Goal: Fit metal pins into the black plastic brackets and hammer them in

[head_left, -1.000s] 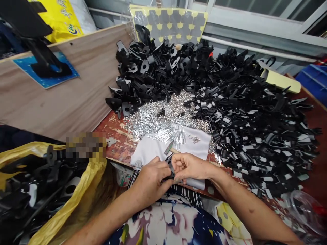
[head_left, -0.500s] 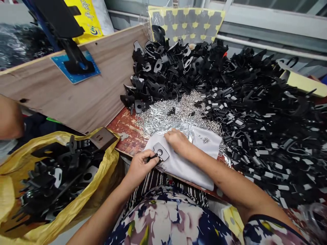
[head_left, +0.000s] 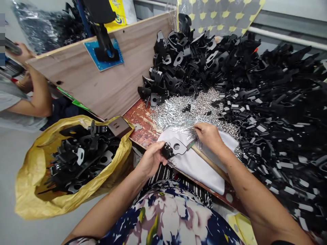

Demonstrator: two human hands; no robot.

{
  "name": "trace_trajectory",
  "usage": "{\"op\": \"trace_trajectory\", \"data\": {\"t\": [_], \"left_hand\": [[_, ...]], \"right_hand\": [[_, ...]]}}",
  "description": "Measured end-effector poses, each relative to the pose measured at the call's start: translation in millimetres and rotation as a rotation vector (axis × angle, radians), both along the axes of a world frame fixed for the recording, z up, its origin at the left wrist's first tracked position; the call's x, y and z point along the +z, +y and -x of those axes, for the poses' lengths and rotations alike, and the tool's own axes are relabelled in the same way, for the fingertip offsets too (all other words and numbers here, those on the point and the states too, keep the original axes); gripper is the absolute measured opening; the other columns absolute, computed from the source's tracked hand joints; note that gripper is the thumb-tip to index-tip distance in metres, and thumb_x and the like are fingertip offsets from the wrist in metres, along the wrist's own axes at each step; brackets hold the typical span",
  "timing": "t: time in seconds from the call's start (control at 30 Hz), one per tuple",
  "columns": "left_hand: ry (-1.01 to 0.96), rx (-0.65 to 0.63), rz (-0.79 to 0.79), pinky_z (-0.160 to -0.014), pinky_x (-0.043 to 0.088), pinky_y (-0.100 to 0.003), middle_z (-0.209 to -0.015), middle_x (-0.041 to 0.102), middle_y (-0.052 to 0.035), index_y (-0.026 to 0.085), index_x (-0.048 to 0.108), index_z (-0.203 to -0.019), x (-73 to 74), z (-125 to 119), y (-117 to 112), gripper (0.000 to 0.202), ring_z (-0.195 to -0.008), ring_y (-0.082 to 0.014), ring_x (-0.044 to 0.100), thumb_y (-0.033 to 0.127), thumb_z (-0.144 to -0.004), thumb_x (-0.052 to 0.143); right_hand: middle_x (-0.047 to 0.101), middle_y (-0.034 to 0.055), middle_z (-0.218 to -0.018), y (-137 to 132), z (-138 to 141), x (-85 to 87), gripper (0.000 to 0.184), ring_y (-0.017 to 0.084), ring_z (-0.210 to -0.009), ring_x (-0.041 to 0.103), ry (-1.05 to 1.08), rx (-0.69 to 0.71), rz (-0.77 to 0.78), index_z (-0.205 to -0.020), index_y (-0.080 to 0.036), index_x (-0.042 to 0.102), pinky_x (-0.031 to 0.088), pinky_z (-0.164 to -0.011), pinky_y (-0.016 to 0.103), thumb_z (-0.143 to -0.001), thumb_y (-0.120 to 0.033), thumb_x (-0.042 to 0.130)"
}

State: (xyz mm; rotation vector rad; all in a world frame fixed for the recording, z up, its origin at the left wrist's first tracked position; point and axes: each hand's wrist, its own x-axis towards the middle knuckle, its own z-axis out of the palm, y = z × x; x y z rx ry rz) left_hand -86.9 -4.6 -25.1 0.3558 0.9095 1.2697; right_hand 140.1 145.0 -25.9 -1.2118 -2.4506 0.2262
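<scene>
My left hand (head_left: 152, 157) grips a black plastic clip (head_left: 176, 146), with its hinge end at my fingertips. The clip's flat plate, with a round hole, points right over a pale grey cloth (head_left: 204, 170). My right hand (head_left: 209, 135) is closed in a pinch at the near edge of a pile of thin metal pins (head_left: 173, 110); whatever its fingertips hold is too small to make out. Beneath the right hand and forearm, a hammer with a wooden handle (head_left: 208, 159) lies on the cloth, its head close to the clip's plate.
Black clip parts (head_left: 189, 64) are heaped behind the pins, and more parts (head_left: 281, 136) cover the right side. A yellow sack (head_left: 84, 200) holding black clips stands at left, below a wooden board (head_left: 102, 81). Another person's arm (head_left: 39, 88) shows at far left.
The view has swung left. The clip in my left hand has turned, so its hinge end now shows. My right hand remains by the pins, and the hammer has come into sight.
</scene>
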Motion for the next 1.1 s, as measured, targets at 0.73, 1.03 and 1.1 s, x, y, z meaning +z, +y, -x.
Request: {"op": "trace_trajectory", "data": {"t": [0.73, 1.03, 1.1], "left_hand": [[-0.078, 0.026, 0.029, -0.041, 0.05, -0.02, -0.067, 0.061, 0.0016, 0.014, 0.066, -0.074, -5.9, -37.7, -3.5, 0.038, -0.055, -0.0101, 0.055, 0.043, -0.069, 0.09], [0.028, -0.045, -0.083, -0.05, 0.047, -0.017, -0.078, 0.056, 0.0025, 0.017, 0.061, -0.084, -4.2, -34.4, -21.8, 0.036, -0.061, -0.008, 0.05, 0.043, -0.076, 0.085], [0.149, -0.04, -0.138, -0.048, 0.043, -0.016, -0.082, 0.056, 0.0041, 0.021, 0.059, -0.094, -5.0, -23.1, -31.9, 0.04, -0.06, -0.0072, 0.049, 0.037, -0.072, 0.089]], "right_hand": [[0.075, -0.0033, -0.088, -126.1, 42.2, 28.3, 0.014, 0.022, -0.092, 0.066, 0.272, 0.144, -0.194, -0.089, -0.03, 0.064, 0.024, -0.121, 0.054, -0.093, -0.018, 0.059], [0.073, -0.002, -0.081, -132.4, 49.3, 18.7, 0.018, 0.019, -0.084, 0.062, 0.246, 0.083, -0.243, -0.082, -0.025, 0.062, 0.03, -0.113, 0.048, -0.097, -0.017, 0.055], [0.073, -0.002, -0.081, -132.0, 48.1, 18.0, 0.017, 0.018, -0.083, 0.062, 0.269, 0.085, -0.203, -0.083, -0.023, 0.063, 0.034, -0.107, 0.045, -0.098, -0.018, 0.056]]}}
